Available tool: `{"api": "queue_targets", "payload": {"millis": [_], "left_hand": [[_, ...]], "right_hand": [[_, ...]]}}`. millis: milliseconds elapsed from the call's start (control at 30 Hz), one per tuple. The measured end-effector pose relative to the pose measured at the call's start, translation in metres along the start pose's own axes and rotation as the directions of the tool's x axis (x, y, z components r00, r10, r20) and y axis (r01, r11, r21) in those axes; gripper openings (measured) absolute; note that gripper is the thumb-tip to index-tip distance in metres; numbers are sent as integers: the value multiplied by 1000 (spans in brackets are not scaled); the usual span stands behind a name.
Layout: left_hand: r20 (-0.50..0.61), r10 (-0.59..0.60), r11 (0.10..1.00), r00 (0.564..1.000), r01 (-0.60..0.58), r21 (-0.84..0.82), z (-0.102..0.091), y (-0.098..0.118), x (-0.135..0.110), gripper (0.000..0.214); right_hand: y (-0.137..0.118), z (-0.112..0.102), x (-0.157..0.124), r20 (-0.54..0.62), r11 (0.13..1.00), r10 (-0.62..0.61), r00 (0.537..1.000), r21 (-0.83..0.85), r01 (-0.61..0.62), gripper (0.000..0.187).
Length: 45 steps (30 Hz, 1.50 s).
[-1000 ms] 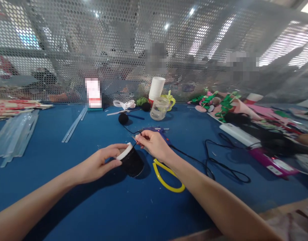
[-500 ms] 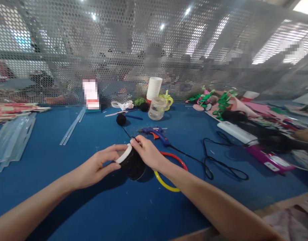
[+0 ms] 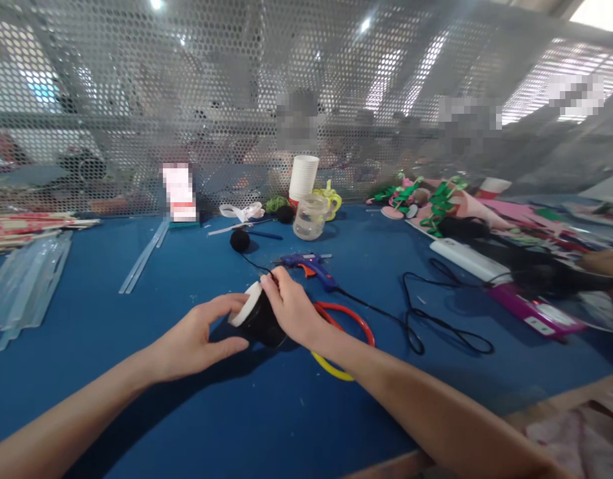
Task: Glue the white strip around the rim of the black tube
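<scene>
A cup (image 3: 260, 324) with a white rim and a black wrapped side is tilted over the blue table, its mouth facing left. My right hand (image 3: 297, 311) grips its far right side, thumb near the rim, with black yarn (image 3: 256, 267) at its fingertips. That strand runs back to a small black yarn ball (image 3: 239, 240). At the cup's mouth is my left hand (image 3: 194, 339), fingers reaching to the opening and thumb spread away below the rim. Whether those fingertips press on the inside is hidden.
Beyond the cup lies a blue glue gun (image 3: 309, 263), its cord trailing right to a power strip (image 3: 536, 309). Red and yellow rings (image 3: 369, 326) sit beside my right wrist. A clear jar (image 3: 309, 218) and stacked paper cups (image 3: 304, 176) stand behind. Glue sticks (image 3: 30, 289) lie left.
My left thumb has come away from the cup's rim and the hand has spread wider. The cup has turned slightly and shifted a little up in my right hand.
</scene>
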State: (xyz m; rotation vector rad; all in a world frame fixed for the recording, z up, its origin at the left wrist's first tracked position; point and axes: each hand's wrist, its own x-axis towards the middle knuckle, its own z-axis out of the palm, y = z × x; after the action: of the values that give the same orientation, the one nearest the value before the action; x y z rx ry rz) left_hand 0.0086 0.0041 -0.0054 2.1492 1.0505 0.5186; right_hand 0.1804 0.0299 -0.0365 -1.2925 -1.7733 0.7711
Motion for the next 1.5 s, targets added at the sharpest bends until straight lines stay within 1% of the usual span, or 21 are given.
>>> {"api": "queue_targets", "payload": {"millis": [133,233,400,500,633,800,967,1133,1267,1367,1500], "left_hand": [[-18,-161,980,987,158,-120,8,5,3,25],[-62,-209,964,976,195,-179,15,7,5,26],[-122,-239,958,963,214,-190,19,3,5,24],[-133,-247,957,960,220,-188,19,1,5,24],[-125,-249,955,960,222,-198,17,1,4,23],[-84,-200,967,976,184,-175,15,0,2,23],[-64,-177,977,982,168,-130,13,-3,1,23],[-42,-206,974,978,200,-109,14,0,2,22],[-13,-200,973,980,198,-118,16,2,2,22],[-14,-196,972,981,192,-133,15,1,1,23],[-35,-172,979,985,167,-115,14,-2,1,24]], "right_hand": [[-6,6,-3,-26,990,-55,998,-131,51,19],[-9,10,-6,-25,971,-109,994,-215,101,18],[-10,12,-9,-19,936,-160,987,-321,145,20],[-9,10,-10,-25,935,-185,982,-312,168,20],[-8,6,-10,-30,950,-204,979,-247,190,18],[-9,4,-12,-19,951,-231,973,-217,221,17],[-10,3,-13,-3,943,-270,963,-202,264,17],[-10,5,-13,2,936,-268,964,-236,260,16],[-11,8,-14,3,928,-260,966,-276,251,14],[-11,10,-15,-5,914,-295,955,-292,281,14],[-8,11,-14,-43,882,-380,924,-319,347,15]]}}
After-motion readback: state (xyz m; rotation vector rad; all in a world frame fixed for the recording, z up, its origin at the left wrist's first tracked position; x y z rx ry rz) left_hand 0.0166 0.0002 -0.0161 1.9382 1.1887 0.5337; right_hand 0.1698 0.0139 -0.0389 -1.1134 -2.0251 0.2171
